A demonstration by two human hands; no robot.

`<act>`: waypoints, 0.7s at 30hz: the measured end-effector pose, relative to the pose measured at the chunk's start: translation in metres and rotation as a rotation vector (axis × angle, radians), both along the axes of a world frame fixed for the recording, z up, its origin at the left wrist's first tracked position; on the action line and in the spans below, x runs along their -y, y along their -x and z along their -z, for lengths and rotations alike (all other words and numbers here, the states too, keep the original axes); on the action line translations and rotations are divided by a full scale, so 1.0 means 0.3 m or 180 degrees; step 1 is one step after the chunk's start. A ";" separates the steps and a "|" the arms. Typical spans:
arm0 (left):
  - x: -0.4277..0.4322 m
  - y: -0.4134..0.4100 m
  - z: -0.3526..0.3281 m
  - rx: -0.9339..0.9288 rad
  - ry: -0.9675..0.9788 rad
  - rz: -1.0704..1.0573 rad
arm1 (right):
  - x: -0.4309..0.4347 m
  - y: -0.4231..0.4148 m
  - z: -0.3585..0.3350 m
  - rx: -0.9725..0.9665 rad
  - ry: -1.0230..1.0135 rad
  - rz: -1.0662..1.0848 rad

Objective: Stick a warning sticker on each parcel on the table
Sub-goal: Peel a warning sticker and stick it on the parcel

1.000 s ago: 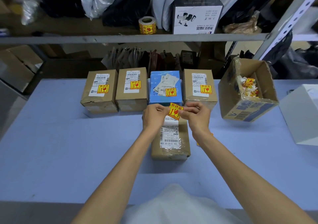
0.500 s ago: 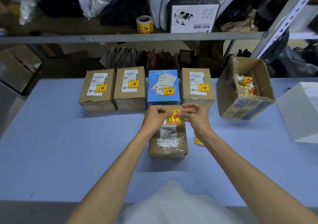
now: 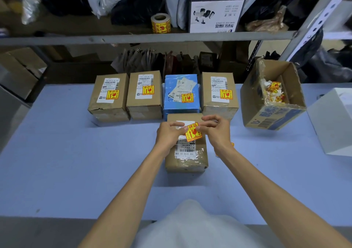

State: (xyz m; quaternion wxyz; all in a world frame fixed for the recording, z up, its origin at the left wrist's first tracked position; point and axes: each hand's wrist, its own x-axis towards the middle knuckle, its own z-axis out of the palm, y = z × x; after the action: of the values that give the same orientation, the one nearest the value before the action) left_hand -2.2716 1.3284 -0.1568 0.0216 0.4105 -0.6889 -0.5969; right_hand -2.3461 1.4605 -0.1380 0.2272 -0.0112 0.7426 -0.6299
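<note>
The blue tabletop point(image 3: 76, 162) is carrying a back row of 4 stickered parcels point(image 3: 144, 95), with 1 brown parcel point(image 3: 190, 160) lying just in front. Over its far end, the left hand point(image 3: 168, 133) and right hand point(image 3: 217, 131) are both pinching a tilted yellow warning sticker point(image 3: 193, 132).

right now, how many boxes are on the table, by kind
sealed brown parcels: 4
blue parcel: 1
open brown carton: 1
white box: 1
total: 7
</note>
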 end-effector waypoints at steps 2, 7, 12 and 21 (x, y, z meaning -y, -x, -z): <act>0.003 -0.011 0.002 -0.0036 0.0090 0.0065 | -0.005 -0.009 0.005 -0.0003 -0.0042 -0.0020; -0.011 -0.014 -0.020 -0.0042 0.0481 0.0120 | -0.003 -0.035 0.007 -0.0086 -0.0072 0.0019; -0.009 -0.015 -0.023 0.0205 0.0773 0.0140 | -0.001 -0.040 0.013 -0.0172 -0.0033 0.0266; -0.003 -0.010 -0.010 -0.0218 0.0298 0.0379 | -0.025 0.000 0.014 0.0084 0.0074 0.0230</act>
State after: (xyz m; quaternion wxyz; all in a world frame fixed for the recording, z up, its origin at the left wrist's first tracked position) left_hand -2.2686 1.3292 -0.1537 0.0287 0.3467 -0.7381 -0.5780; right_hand -2.3459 1.4679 -0.1421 0.2139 0.0214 0.7321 -0.6464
